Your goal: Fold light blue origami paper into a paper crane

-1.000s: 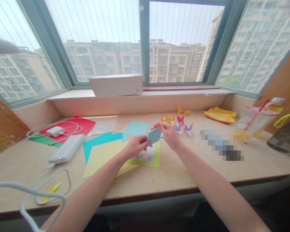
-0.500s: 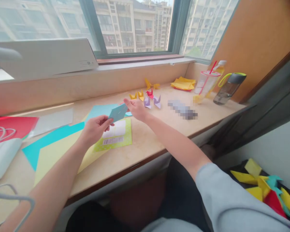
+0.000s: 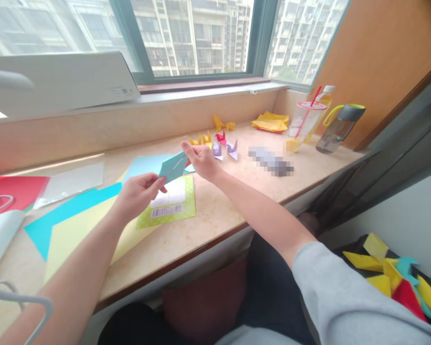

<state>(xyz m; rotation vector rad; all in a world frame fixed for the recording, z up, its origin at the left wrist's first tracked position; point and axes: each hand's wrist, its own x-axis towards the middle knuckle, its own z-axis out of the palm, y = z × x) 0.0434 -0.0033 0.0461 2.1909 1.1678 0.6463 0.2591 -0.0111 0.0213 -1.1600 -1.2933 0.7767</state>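
A folded piece of light-blue paper (image 3: pixel 173 166) is held up above the desk between my two hands. My left hand (image 3: pixel 143 190) pinches its lower left corner with the thumb on top. At the upper right corner, the thumb and fingers of my right hand (image 3: pixel 202 160) are closed on it. Below the paper lies a green dotted packet (image 3: pixel 170 209) with a white label and a barcode. Just beyond my right hand stand several small folded paper birds, among them a red one (image 3: pixel 221 138) and a purple one (image 3: pixel 232 149).
Flat yellow sheets (image 3: pixel 82 230) and blue sheets (image 3: pixel 75 211) lie on the left. Yellow folded papers (image 3: pixel 270 121) are stacked at the back right, near a straw cup (image 3: pixel 306 117) and a dark bottle (image 3: pixel 339 129). A white cable (image 3: pixel 25 298) is at lower left.
Both hands still grip the light-blue paper, which has tilted slightly. The whole view has shifted a little, with the desk items sliding left in the picture.
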